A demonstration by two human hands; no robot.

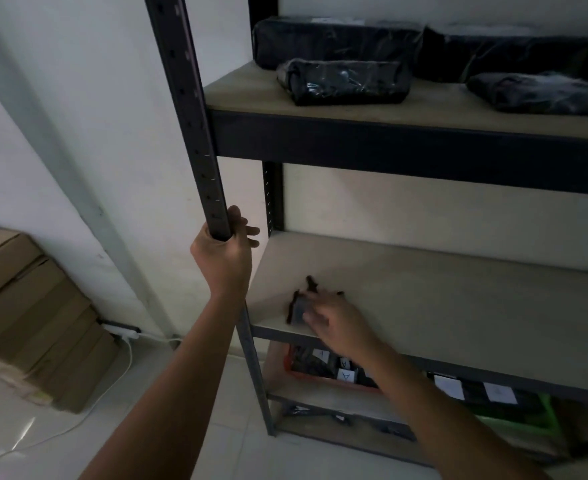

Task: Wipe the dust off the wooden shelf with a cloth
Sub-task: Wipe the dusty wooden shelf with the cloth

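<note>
Wooden shelf (458,299), pale board in a dark metal rack, middle tier, running rightward from both hands. Item, far left of the grip: stacked cardboard boxes (32,306) on the tiled floor against the white wall, with a white power strip (121,330) and its cable just beside them. Item: front rack post (195,133), dark and perforated, upright; left hand (225,254) holds it, fingers and thumb curled round it at the level just above the shelf board. Item: dark cloth (299,306), bunched, lying on the shelf near its front left corner, just right of the post. Right hand (337,323) rests on the cloth, fingers bent over its top and pressing it to the board; motion blur hides whether the thumb pinches it. Item, above the grip: upper shelf (251,95) carrying several black plastic-wrapped packages (344,81). Item, below the right forearm: lower tier holding a red tray (320,377) of dark goods with white labels, and further right a green tray (528,424), partly hidden by the arm.
</note>
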